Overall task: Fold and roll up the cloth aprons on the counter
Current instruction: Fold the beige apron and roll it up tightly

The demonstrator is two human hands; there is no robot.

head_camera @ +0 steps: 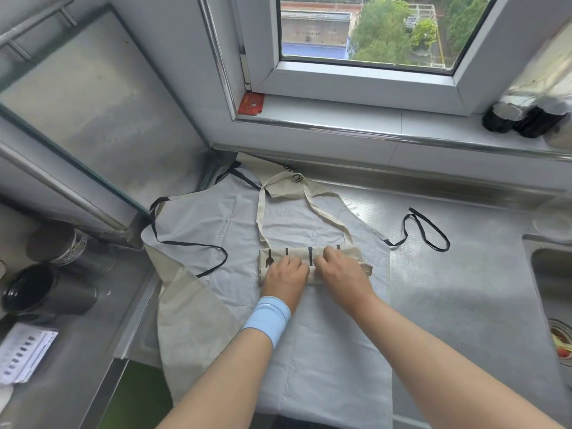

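Note:
A beige apron (278,257) with black cutlery prints lies rolled into a short bundle in the middle of the counter. Its long beige neck strap (312,205) loops away toward the window. My left hand (286,278) and my right hand (342,272) sit side by side on the roll with fingers curled over its far edge. Under it a pale grey apron (216,224) with black ties (427,230) lies spread flat. Another beige apron (192,308) lies beneath that and hangs over the counter's left front edge.
The steel counter (464,289) runs right to a sink (554,280). Two metal canisters (52,274) and a stack of papers (24,354) sit at the left. Dark jars (520,119) stand on the window sill. A red packet (251,103) leans by the window frame.

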